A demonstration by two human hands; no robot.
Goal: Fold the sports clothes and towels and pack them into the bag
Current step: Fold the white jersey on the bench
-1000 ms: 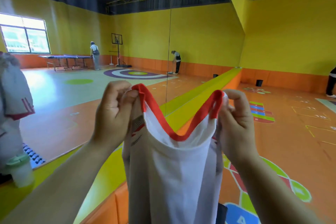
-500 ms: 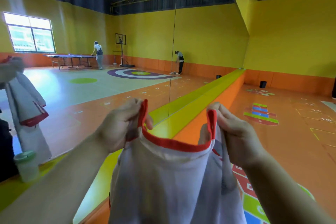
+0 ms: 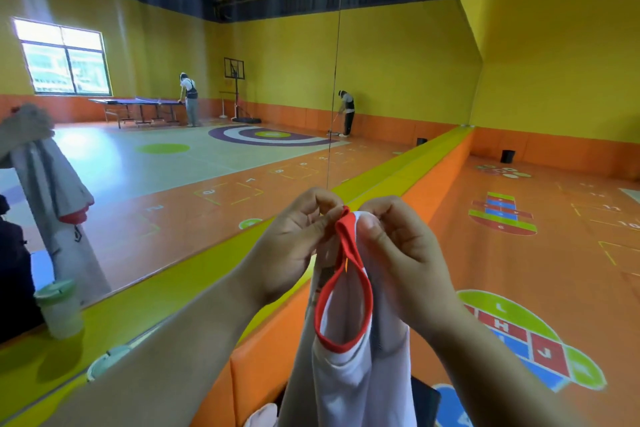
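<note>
A white sports jersey [image 3: 360, 378] with red trim at the neck hangs in front of me, doubled lengthwise. My left hand [image 3: 294, 246] and my right hand [image 3: 405, 253] pinch its two shoulder straps, brought together at the top. The red trim forms a narrow loop below my fingers. The jersey's lower part runs out of the frame at the bottom. No bag is in view.
A yellow-topped orange padded ledge [image 3: 194, 291] runs along a wall mirror [image 3: 173, 163] on the left. A pale green cup [image 3: 60, 308] stands on it. A dark object [image 3: 424, 399] lies low behind the jersey. Two people [image 3: 188, 97] appear far off in the mirror.
My hands have come together, closing the jersey's neck opening from a wide span into a narrow loop. The jersey is now folded in half lengthwise.
</note>
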